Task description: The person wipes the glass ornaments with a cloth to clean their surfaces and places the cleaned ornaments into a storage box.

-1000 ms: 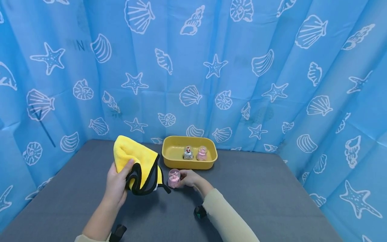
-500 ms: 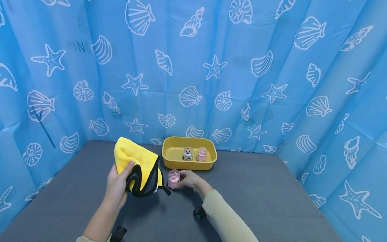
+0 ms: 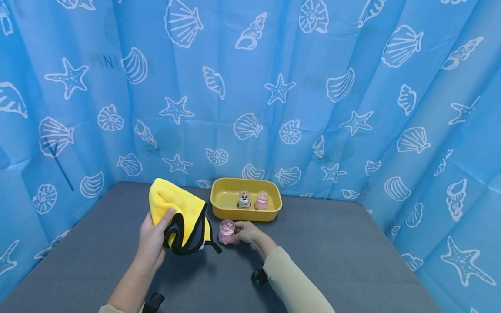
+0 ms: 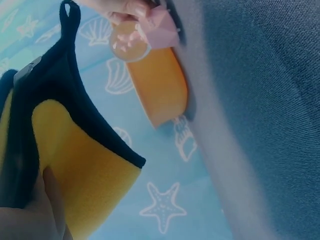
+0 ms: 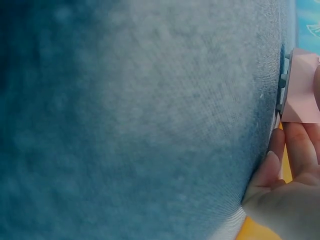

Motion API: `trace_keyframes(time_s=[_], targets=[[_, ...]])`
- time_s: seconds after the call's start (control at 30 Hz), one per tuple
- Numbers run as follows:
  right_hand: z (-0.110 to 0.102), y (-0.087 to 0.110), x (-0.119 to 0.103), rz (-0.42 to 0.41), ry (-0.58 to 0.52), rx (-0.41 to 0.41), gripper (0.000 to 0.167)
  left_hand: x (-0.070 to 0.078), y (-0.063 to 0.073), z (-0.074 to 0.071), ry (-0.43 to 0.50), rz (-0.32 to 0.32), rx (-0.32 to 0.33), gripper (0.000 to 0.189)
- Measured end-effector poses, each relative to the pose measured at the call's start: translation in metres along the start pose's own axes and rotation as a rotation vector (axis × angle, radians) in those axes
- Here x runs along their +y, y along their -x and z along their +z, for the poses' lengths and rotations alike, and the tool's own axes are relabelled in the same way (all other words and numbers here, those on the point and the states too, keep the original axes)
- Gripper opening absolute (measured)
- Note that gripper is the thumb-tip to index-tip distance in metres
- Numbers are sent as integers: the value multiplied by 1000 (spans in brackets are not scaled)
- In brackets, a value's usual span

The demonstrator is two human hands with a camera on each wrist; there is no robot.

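Note:
My left hand [image 3: 153, 237] holds a folded yellow microfibre cloth [image 3: 180, 204] with grey inner side and black edging, up above the table. A black loop hangs from its corner, and in the left wrist view the cloth [image 4: 95, 165] fills the left side. My right hand [image 3: 247, 232] grips a small pink snow globe [image 3: 226, 231] from its right side, just in front of the yellow tray. The globe's clear dome points up, and its faceted pink base [image 5: 301, 90] shows small feet right at the tabletop in the right wrist view.
The yellow tray [image 3: 244, 214] stands at the back of the grey table [image 3: 332, 252]. Inside it are a snow globe with a red figure [image 3: 244, 200] and another pink snow globe [image 3: 262, 200]. A blue seashell-print curtain [image 3: 250, 87] hangs behind and at both sides.
Both hands keep their holds on the cloth and the snow globe. The head view shifts very slightly; nothing else visibly moves.

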State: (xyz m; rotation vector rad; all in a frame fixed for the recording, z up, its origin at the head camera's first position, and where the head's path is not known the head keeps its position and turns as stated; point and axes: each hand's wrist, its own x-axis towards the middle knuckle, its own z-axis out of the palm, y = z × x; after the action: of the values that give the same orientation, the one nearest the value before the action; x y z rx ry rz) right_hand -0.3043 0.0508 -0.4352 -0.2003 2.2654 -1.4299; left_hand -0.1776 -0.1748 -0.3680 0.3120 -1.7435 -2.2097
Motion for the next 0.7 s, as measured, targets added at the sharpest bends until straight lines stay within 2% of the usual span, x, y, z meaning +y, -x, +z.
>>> trace_keyframes(time_s=[0.47,0.7], targets=[[-10,6,-4,23,-129,24,45,-1,0,0,14,14,-9,38],[-22,21,-14,7,-147,-3,42,-3,-2,2,-6,19,-21,41]])
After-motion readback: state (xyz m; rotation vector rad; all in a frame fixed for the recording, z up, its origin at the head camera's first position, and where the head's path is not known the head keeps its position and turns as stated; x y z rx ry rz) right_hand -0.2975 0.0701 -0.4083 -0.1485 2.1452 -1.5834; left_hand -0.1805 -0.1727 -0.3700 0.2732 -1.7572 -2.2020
